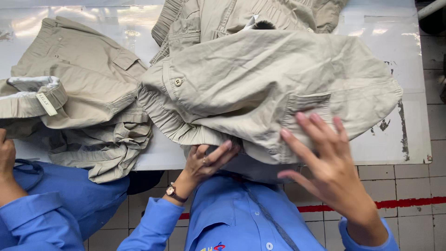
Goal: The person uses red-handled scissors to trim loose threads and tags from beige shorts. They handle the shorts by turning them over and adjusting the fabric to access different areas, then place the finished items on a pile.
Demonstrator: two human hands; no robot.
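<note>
White tiled flooring [409, 186], crossed by a red line [409, 203], is seen beneath the near edge of a worn white table [409, 116]. Nearest the camera, blue sleeves and a blue buttoned shirt [241, 218] are worn by the person. The left hand [204, 162], with a wristwatch [173, 191] at the wrist and a ring on one finger, is curled under the near hem of a pair of beige trousers [260, 79], and the fabric is gripped between thumb and fingers. The right hand [325, 162] is held open with fingers spread, its fingertips laid against the trousers just below a patch pocket [309, 104]. These trousers are draped over the near table edge at the middle, with an elastic waistband and a button [178, 82] turned to the left. At the near left corner, another person's hand [6, 155] and blue sleeve are partly seen; whether anything is held there cannot be told. Beside it, a second crumpled beige garment [88, 93] is spread across the left of the table, hanging over the edge. Farther back, more beige clothing [223, 18] is piled at the far middle.
</note>
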